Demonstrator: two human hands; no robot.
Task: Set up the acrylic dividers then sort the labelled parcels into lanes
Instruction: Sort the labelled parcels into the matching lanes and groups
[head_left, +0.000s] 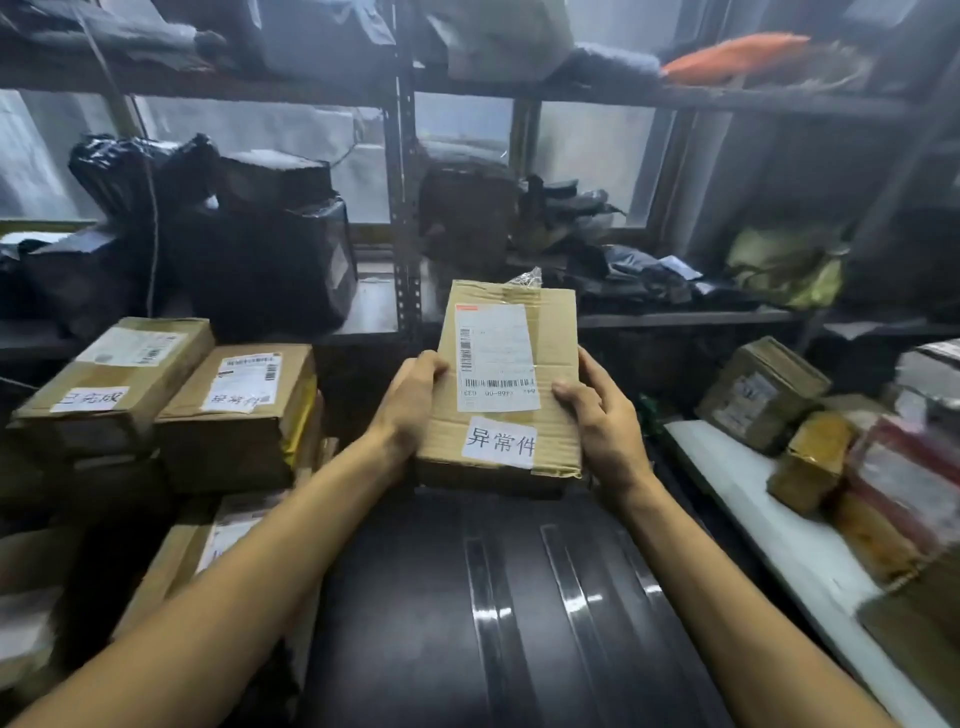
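Observation:
I hold a flat cardboard parcel (550, 332) up in the middle of the view, above a dark glossy surface (415, 597). It carries a white shipping label with barcodes and a white sticker with three handwritten characters near its lower edge. My left hand (410, 402) grips its left edge, thumb on top. My right hand (605, 415) grips its right edge, thumb on the face. Two shiny strips (524, 597) run along the dark surface below; I cannot tell whether they are dividers.
Labelled cardboard boxes (171, 400) are stacked at the left. Several small parcels (810, 441) lie on a white shelf (753, 504) at the right. Behind stands a metal rack (402, 208) loaded with black bags and wrapped packages.

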